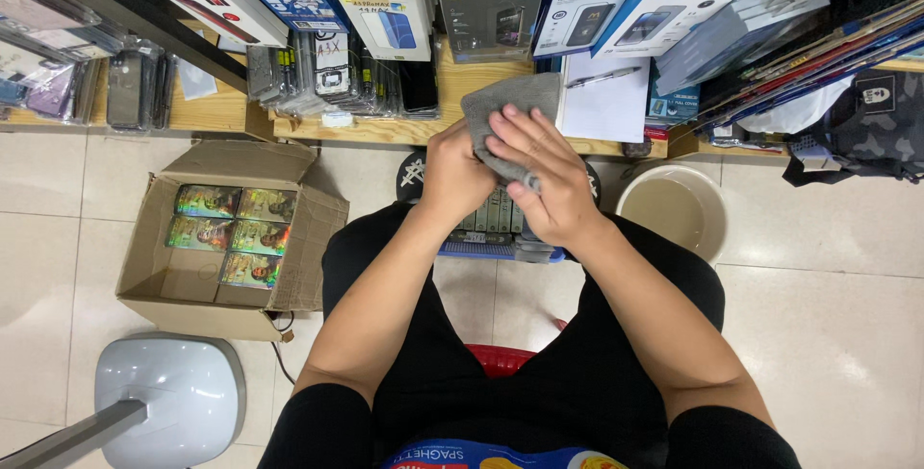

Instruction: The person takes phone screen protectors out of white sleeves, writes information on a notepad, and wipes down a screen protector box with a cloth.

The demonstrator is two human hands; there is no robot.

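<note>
Both hands work a grey cloth (508, 103) at twelve o'clock over the lap; its long axis runs from eleven to five; left hand (454, 176) is curled closed on it; right hand (539, 176) presses flat, fingers together; a cardboard box (154, 281) sits at nine o'clock.

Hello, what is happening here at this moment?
A seated person holds a grey cloth between both hands. The right hand lies over the cloth and the left hand grips it from the other side; whatever is under it is hidden. On the floor to the person's left stands an open cardboard box of shiny packets, to the right a beige bucket. Packaged goods fill the wooden shelf ahead.
</note>
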